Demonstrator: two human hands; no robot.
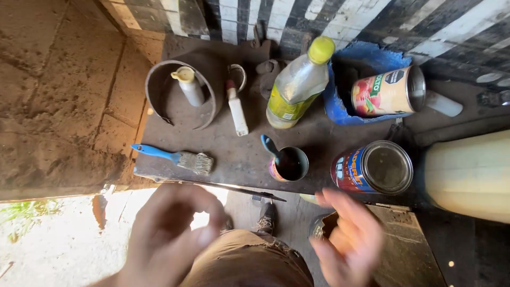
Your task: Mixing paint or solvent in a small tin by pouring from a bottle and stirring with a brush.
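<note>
Dark, grimy metal shelf [234,154] against a black-and-white striped wall [372,21]; worn stone slabs [58,95] to the left, sunlit ground below.

Left hand [170,234]: blurred, low before the shelf edge, fingers loosely curled, nothing held. Right hand [348,239]: blurred, fingers spread open, empty, just below the large open tin [374,167], not touching it.

Nearest the hands: small cup of dark liquid [289,163] with a blue-handled tool [271,148] standing in it, upright near the shelf front, apparently kept within reach. Large open tin just right of the cup, upright, contents too dark to tell.

Blue-handled brush [175,157] flat near the front edge, bristles pointing right, clear of the cup. Thin dark rod [223,186] along the shelf lip.

Further back: metal ring [180,95] around a small pale bottle [190,85]; white tube [236,109] lying flat; plastic bottle with a yellow cap [300,82] leaning; second tin [388,91] on its side in a torn blue container [340,109], seemingly cradled against rolling. Pale cylindrical vessel [470,175] at far right.

Brown trouser leg [244,260] between the hands.
</note>
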